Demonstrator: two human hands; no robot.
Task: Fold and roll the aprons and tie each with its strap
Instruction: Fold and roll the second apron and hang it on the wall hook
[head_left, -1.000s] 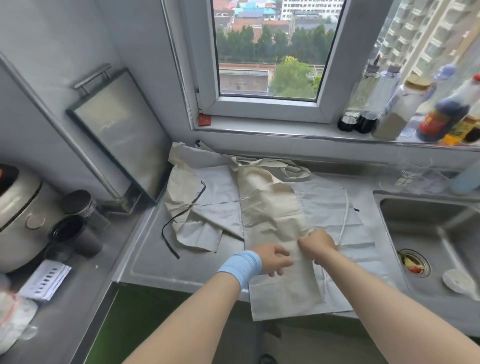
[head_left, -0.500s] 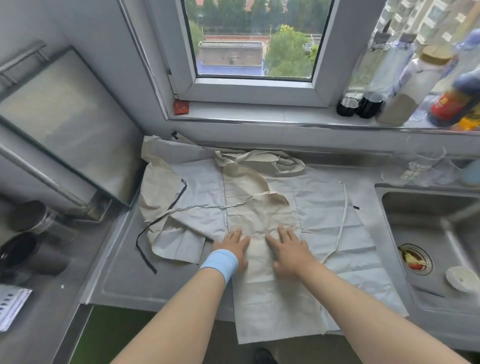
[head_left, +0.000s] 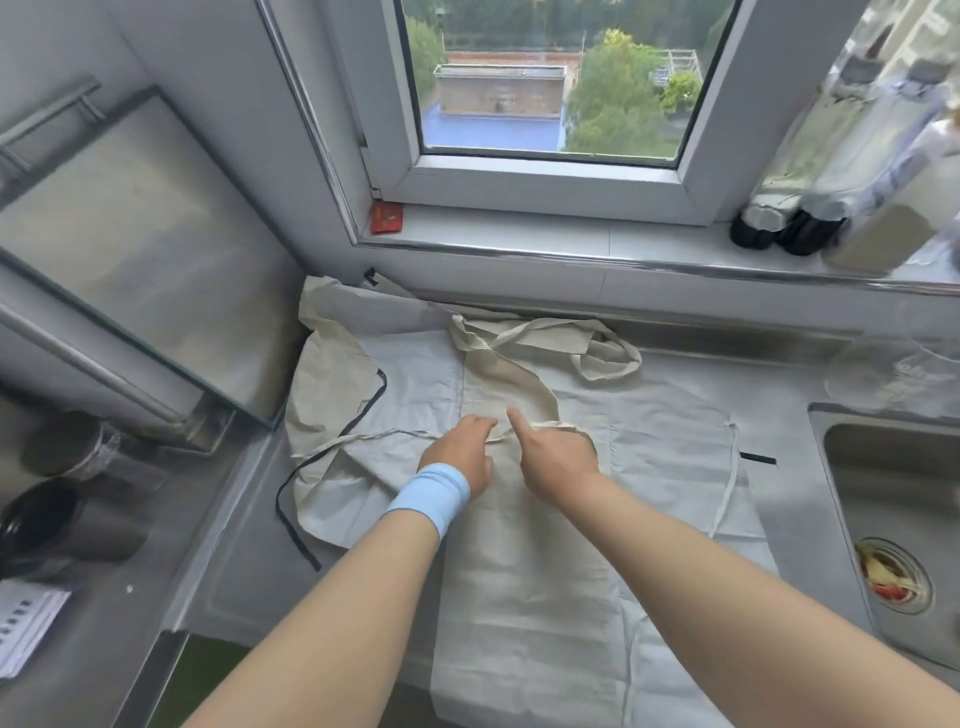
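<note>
A beige apron (head_left: 519, 571), folded into a long strip, lies on the steel counter (head_left: 234, 587) on top of a spread pale grey apron (head_left: 660, 441). Its neck loop (head_left: 597, 358) is bunched at the far end. A thin waist strap (head_left: 363, 437) crosses the strip. My left hand (head_left: 460, 452), with a blue wristband, and my right hand (head_left: 558, 460) rest side by side on the strip, fingers closed around that strap. My right index finger points away from me. A third, crumpled beige apron (head_left: 322, 395) with a black strap (head_left: 291, 519) lies to the left.
A sink (head_left: 893, 467) with food scraps in its drain (head_left: 893, 577) is at the right. Bottles (head_left: 789, 228) stand on the window sill. A metal tray (head_left: 130, 249) leans at the left above dark cups (head_left: 67, 525). The aprons' near ends hang over the counter's front edge.
Both hands have slid away from me along the folded strip, from lying flat on it to closing on the thin strap. The view has tilted down and closer.
</note>
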